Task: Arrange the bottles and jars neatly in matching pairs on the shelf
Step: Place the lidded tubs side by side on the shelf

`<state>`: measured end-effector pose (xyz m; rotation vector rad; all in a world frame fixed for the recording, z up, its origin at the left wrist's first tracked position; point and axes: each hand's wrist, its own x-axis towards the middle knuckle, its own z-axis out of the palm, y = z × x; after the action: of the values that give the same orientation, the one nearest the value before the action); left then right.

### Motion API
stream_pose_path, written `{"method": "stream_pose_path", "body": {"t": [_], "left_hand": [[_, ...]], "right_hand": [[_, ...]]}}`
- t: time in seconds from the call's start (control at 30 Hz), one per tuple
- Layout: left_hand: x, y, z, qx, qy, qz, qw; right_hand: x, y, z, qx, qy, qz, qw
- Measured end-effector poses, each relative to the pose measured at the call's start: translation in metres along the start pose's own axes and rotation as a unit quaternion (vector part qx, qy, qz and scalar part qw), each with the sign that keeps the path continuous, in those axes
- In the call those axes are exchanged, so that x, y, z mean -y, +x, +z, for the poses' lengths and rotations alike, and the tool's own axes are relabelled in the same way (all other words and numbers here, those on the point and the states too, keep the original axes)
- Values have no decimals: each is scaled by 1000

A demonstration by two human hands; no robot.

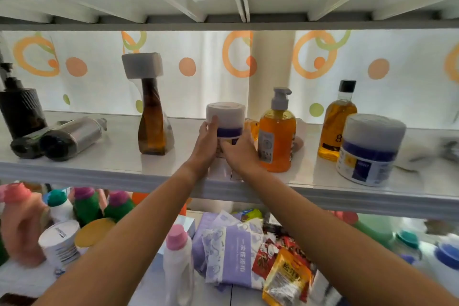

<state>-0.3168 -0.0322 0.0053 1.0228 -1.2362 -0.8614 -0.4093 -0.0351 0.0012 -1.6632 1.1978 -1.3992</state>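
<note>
The fingers (212, 122) of the left hand (206, 144) curl round the left side of the jar (226, 117), reaching up toward the lid. The fingers (229, 148) of the right hand (242, 156) wrap its lower front and right side, so both hands clasp this one white, purple-banded tub between them. A two-sided hold like that looks meant to keep a squat, wide thing steady while it is shifted. Both arms reach in over the front lip of the shelf (99, 165), and the jar is at the shelf's middle, upright, lid up, its axis vertical, its label facing the front and partly behind the right hand. Whether its base is down on the board or just off it I cannot tell. It is just beside a pump bottle (277, 139) of orange soap on its right. Its twin (370, 150) stands upright near the front edge, well off to the right, past the pump bottle and an amber bottle (335, 126), so I'd judge the pair is not yet joined
</note>
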Motion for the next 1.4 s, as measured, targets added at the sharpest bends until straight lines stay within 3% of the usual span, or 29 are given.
{"method": "stream_pose_path", "body": {"t": [0.07,0.43,0.5,0.6,0.67,0.77,0.9,1.07,1.23,1.4], "left_hand": [[-2,-2,0,-10,10,-1,1000],[-12,-27,-6,-20,71,-4,997],[-15,-33,-4,-57,114,-6,992],[-24,-47,3,-189,294,128,928],[-33,-53,11,-171,356,249,885],[-52,-58,40,-120,366,341,858],[-91,-70,97,-80,340,439,828],[-116,-80,183,29,345,412,843],[-111,-86,278,128,365,375,842],[-100,-92,369,179,356,296,868]], "right_hand": [[-7,3,2,45,10,32,998],[-10,-11,-4,82,-98,-35,991],[-6,-16,-8,93,-101,-36,990],[8,-29,-20,73,-115,-62,989],[24,-41,-39,34,-157,-135,978],[49,-63,-82,-24,-213,-257,942],[69,-77,-148,-88,-237,-293,922],[70,-84,-234,-164,-348,-215,898],[51,-92,-323,-174,-505,-77,842],[24,-83,-412,-186,-544,8,818]]}}
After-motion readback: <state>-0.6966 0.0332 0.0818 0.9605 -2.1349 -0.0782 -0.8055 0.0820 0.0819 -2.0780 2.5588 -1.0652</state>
